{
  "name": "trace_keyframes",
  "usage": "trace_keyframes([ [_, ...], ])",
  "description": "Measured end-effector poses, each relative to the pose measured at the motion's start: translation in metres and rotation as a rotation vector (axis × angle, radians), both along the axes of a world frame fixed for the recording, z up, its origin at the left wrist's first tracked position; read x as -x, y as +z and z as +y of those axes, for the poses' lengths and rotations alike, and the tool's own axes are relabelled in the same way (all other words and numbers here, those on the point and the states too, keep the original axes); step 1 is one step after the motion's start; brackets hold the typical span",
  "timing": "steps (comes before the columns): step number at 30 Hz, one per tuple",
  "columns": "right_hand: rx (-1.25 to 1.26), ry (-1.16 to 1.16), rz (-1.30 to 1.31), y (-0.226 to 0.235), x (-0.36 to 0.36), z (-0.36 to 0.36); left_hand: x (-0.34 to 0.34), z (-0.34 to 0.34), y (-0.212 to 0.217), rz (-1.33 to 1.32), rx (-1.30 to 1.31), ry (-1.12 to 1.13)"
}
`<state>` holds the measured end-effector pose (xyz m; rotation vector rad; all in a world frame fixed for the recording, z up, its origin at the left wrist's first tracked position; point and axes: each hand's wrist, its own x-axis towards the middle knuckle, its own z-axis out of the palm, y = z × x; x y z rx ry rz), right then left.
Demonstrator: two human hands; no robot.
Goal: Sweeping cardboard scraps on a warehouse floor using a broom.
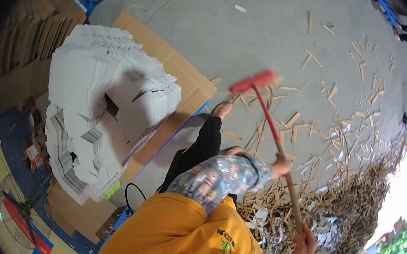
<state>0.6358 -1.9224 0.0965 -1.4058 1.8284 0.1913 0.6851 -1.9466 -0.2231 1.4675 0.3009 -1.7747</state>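
Observation:
A broom with a red head (253, 81) and a wooden handle (292, 195) slants across the floor in front of me. My left hand (281, 167), at the end of a patterned grey sleeve, is closed round the handle just behind its red part. Lower down, near the handle's end, my right hand (304, 246) is wrapped round the wood. The broom head is blurred and lies among loose cardboard strips (292, 121), just beyond my foot (223, 109).
A large heap of cardboard scraps (348, 219) lies at the right, with strips scattered beyond it. At my left, tall stacks of white die-cut sheets (103, 80) stand on brown cardboard (181, 77) over a blue-edged base. Folded brown cardboard (38, 33) leans farther left.

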Motion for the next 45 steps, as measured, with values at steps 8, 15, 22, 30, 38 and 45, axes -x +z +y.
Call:
trace_keyframes([
  [8,0.082,0.128,0.227,0.099,0.003,0.031,0.009,0.012,0.108,0.51,0.229,-0.087],
  [15,-0.37,-0.375,-0.308,-0.033,0.023,0.056,-0.06,0.059,-0.01,0.212,0.14,0.067],
  [22,0.211,0.503,-0.24,-0.147,0.022,0.134,-0.128,0.154,-0.159,-0.658,0.573,-0.221],
  [30,0.266,0.171,-0.291,-0.175,0.168,0.165,0.023,0.148,-0.154,-0.545,-0.065,-0.736],
  [38,0.315,-0.54,0.048,-0.061,0.357,0.262,0.342,0.193,-0.025,-0.07,-0.026,-0.697],
  [45,0.514,-0.091,0.662,0.076,0.323,0.307,0.504,0.279,0.112,0.657,0.146,-0.874],
])
